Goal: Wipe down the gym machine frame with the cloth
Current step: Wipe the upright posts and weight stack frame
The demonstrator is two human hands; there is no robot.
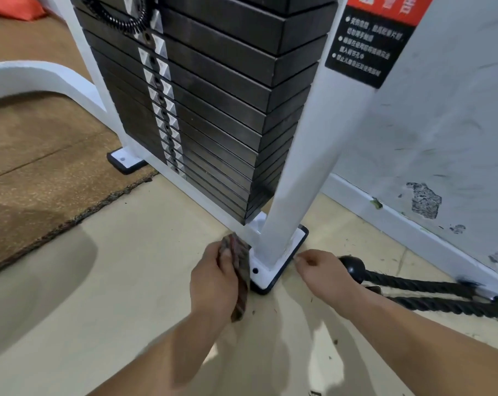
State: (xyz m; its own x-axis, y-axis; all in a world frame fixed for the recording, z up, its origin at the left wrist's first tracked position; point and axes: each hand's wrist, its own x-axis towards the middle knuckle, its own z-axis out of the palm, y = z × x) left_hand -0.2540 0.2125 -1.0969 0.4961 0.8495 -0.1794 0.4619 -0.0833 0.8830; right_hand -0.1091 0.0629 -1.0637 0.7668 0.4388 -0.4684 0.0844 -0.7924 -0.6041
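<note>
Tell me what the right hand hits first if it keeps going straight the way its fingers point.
Most likely the dark edge of the foot plate under the white upright post. The right hand points left toward that plate, its fingertips almost at the near corner; depth is hard to judge here.

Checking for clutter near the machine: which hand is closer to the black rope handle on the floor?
Right. The right hand sits just left of the rope handle's ball end, nearly touching; the left hand, holding the cloth, is beyond the base plate.
</note>
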